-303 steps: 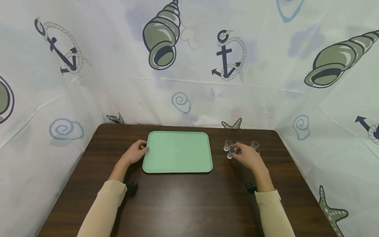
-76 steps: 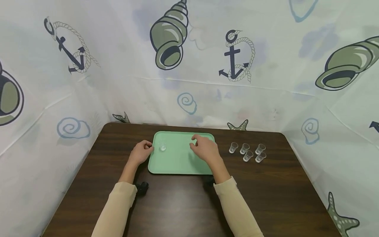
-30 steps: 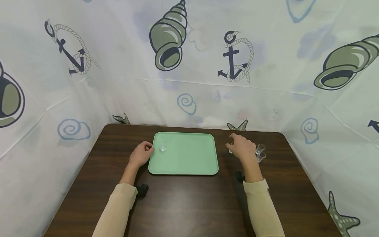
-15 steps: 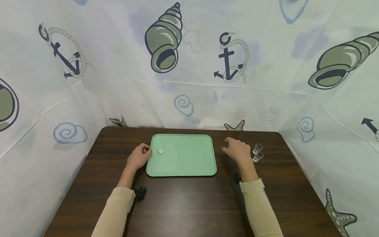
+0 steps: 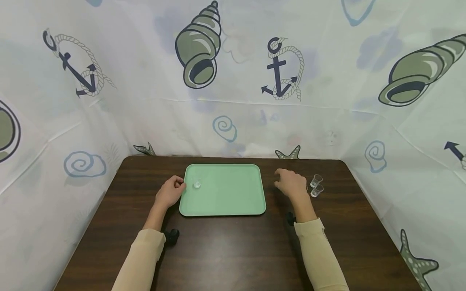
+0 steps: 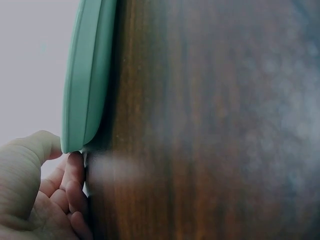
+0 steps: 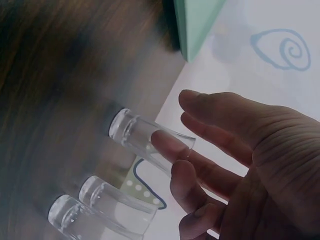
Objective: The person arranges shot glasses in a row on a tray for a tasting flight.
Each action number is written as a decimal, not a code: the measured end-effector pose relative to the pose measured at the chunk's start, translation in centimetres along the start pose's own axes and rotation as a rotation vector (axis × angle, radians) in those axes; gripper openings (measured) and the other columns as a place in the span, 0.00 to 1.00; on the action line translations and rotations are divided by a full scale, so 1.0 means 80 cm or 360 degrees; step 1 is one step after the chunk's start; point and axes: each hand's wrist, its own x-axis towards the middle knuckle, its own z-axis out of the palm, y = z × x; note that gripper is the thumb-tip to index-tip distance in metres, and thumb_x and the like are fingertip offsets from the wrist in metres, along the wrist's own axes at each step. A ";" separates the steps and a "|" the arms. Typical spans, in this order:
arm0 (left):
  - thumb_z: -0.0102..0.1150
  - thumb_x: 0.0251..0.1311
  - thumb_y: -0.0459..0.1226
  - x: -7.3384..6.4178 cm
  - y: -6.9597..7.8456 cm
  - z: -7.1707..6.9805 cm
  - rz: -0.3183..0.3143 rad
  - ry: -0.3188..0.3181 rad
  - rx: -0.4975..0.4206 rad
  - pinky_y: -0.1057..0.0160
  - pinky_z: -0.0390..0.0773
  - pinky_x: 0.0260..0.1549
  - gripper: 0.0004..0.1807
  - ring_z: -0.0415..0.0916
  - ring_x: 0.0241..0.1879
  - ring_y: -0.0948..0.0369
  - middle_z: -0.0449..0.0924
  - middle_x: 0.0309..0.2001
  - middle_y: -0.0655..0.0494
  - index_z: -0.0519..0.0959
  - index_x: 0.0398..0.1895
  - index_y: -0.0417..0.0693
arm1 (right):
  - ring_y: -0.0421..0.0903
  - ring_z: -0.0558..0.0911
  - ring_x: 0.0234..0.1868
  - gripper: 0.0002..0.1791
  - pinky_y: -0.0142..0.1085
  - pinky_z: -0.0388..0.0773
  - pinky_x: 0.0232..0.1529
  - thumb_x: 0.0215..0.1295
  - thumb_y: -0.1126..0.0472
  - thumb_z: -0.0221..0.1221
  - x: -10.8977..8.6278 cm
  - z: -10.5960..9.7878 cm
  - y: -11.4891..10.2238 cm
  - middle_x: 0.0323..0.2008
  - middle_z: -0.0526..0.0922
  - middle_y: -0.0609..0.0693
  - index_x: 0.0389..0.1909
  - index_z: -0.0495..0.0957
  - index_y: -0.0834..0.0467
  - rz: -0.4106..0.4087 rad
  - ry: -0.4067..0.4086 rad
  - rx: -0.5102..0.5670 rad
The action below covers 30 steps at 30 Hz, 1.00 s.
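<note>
My left hand (image 5: 170, 191) pinches the left rim of the green tray (image 5: 225, 194). In the left wrist view the thumb (image 6: 37, 145) lies on the tray's edge and the fingers are curled beneath it. One clear shot glass (image 5: 197, 184) stands on the tray near that hand. To the right of the tray, my right hand (image 5: 292, 184) hovers over the loose glasses and hides some. In the right wrist view its fingers are loosely bent beside an upright shot glass (image 7: 132, 131), with a fingertip overlapping it and the thumb apart. Whether they touch cannot be told.
Two more shot glasses (image 5: 316, 180) show to the right of my right hand. The brown wooden table (image 5: 225, 250) bears everything. A white cloth with sea prints (image 5: 247, 129) hangs behind and along both sides.
A shot glass appeared on the bare tray's left part between the two oldest frames. My right hand then went from over the tray back to the loose glasses. The left hand stays at the rim.
</note>
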 end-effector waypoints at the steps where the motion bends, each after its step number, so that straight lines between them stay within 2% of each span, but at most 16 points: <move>1: 0.50 0.81 0.47 0.000 0.000 0.000 -0.0001 -0.0004 -0.0002 0.57 0.69 0.36 0.21 0.76 0.36 0.53 0.80 0.43 0.48 0.77 0.64 0.41 | 0.58 0.87 0.43 0.24 0.62 0.81 0.49 0.75 0.52 0.66 0.000 0.002 0.000 0.55 0.90 0.54 0.68 0.81 0.52 -0.0001 0.0002 0.0000; 13: 0.49 0.81 0.47 0.002 -0.001 0.000 0.0004 0.0005 -0.0012 0.57 0.69 0.37 0.21 0.76 0.36 0.53 0.80 0.45 0.47 0.77 0.65 0.42 | 0.57 0.85 0.39 0.23 0.61 0.79 0.48 0.76 0.55 0.65 -0.001 -0.002 0.005 0.48 0.90 0.53 0.68 0.81 0.54 0.0014 0.0040 0.0074; 18: 0.49 0.81 0.47 0.001 0.000 -0.001 -0.0012 0.0004 -0.0013 0.56 0.69 0.38 0.21 0.76 0.36 0.53 0.80 0.45 0.47 0.77 0.65 0.43 | 0.62 0.87 0.45 0.24 0.63 0.80 0.50 0.76 0.54 0.64 0.002 -0.005 0.010 0.53 0.89 0.57 0.68 0.81 0.57 0.0044 0.0052 0.0085; 22: 0.49 0.81 0.47 0.000 0.001 -0.001 -0.0008 0.0005 -0.0017 0.56 0.69 0.38 0.22 0.77 0.37 0.53 0.81 0.46 0.46 0.77 0.65 0.43 | 0.65 0.86 0.50 0.24 0.65 0.81 0.52 0.76 0.53 0.64 0.001 -0.006 0.015 0.60 0.84 0.61 0.66 0.82 0.60 0.0051 0.0063 0.0097; 27: 0.49 0.81 0.47 0.000 0.001 -0.001 -0.0002 0.0005 -0.0016 0.55 0.69 0.38 0.22 0.77 0.37 0.52 0.81 0.46 0.46 0.77 0.65 0.43 | 0.69 0.85 0.50 0.24 0.67 0.80 0.52 0.76 0.53 0.64 0.000 -0.007 0.019 0.65 0.78 0.65 0.67 0.82 0.61 0.0090 0.0086 0.0091; 30: 0.49 0.81 0.48 0.001 0.000 -0.001 0.0000 0.0004 -0.0013 0.55 0.69 0.38 0.22 0.77 0.36 0.52 0.81 0.46 0.46 0.77 0.65 0.43 | 0.71 0.84 0.53 0.25 0.69 0.78 0.54 0.77 0.51 0.64 0.000 -0.009 0.019 0.66 0.77 0.66 0.68 0.81 0.59 0.0119 0.0064 0.0084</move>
